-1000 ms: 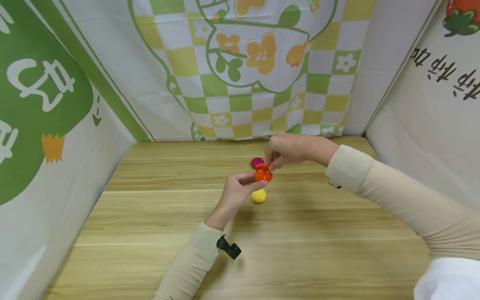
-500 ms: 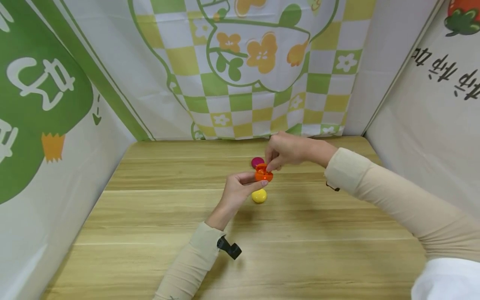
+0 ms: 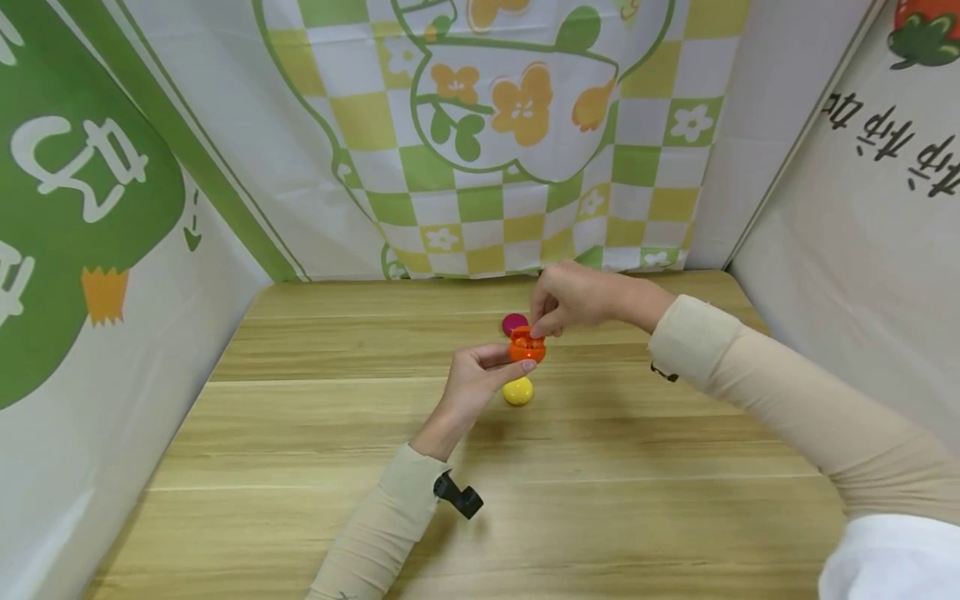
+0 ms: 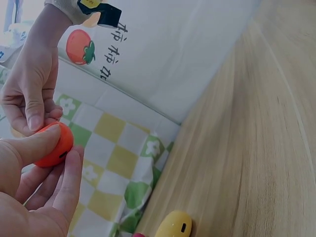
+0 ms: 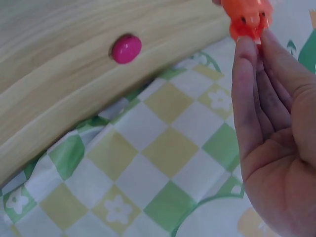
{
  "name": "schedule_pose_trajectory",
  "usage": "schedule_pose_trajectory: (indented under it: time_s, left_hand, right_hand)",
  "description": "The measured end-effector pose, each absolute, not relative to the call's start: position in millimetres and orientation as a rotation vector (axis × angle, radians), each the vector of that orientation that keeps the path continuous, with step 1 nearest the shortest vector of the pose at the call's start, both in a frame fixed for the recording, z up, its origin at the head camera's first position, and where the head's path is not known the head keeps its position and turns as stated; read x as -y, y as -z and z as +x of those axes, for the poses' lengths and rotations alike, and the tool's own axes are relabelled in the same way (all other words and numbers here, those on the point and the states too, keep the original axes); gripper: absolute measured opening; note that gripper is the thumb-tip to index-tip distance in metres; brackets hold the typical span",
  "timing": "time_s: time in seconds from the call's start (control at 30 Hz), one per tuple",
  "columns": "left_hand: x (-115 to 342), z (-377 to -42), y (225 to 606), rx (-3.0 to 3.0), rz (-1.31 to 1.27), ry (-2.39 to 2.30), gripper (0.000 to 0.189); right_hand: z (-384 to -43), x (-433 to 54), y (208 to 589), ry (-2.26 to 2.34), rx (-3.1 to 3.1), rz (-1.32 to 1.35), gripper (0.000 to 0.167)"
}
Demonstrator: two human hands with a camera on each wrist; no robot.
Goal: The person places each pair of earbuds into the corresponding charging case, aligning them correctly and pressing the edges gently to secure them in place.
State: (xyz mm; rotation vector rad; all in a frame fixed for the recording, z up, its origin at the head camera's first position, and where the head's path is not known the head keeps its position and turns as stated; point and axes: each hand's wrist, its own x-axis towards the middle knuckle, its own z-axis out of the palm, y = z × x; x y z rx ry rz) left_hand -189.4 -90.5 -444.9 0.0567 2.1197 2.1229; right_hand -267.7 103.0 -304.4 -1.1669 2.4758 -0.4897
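Note:
An orange earbud charging case stands with its lid up above the table, and small orange earbuds with dark spots show inside it. My left hand grips the case from the left, thumb in front and fingers behind. From the upper right, my right hand reaches to the case; its thumb and index finger pinch at the edge of the raised lid. The exact contact there is partly hidden by the fingertips. Below the case lies a yellow rounded case, and behind it a magenta rounded case, both on the table.
The wood-grain table runs back to a checked cloth backdrop. Printed fabric walls stand at left and right. A black wrist camera sticks out from the left sleeve.
My right fingertips have shifted slightly, from the case's right side over its opening to the lid's edge. The left hand and the orange case have hardly moved.

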Motion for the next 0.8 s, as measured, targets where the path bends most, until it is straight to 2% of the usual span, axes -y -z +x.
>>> schedule_pose_trajectory:
  time_s: [0.2,0.47,0.8]
  left_hand:
    - [89,-188,443,-2.101,0.060,-2.128,0.033]
    - [88,-188,442,-2.091,0.118,-2.130,0.033]
    - [90,-190,441,-2.078,0.111,-2.137,0.033]
  right_hand:
    - [-282,-110,298,0.556,-2.393,-1.103,0.014]
    - [-291,-119,315,0.693,-2.204,-0.944,0.023]
    - [-290,-119,323,0.799,-2.272,-0.956,0.016]
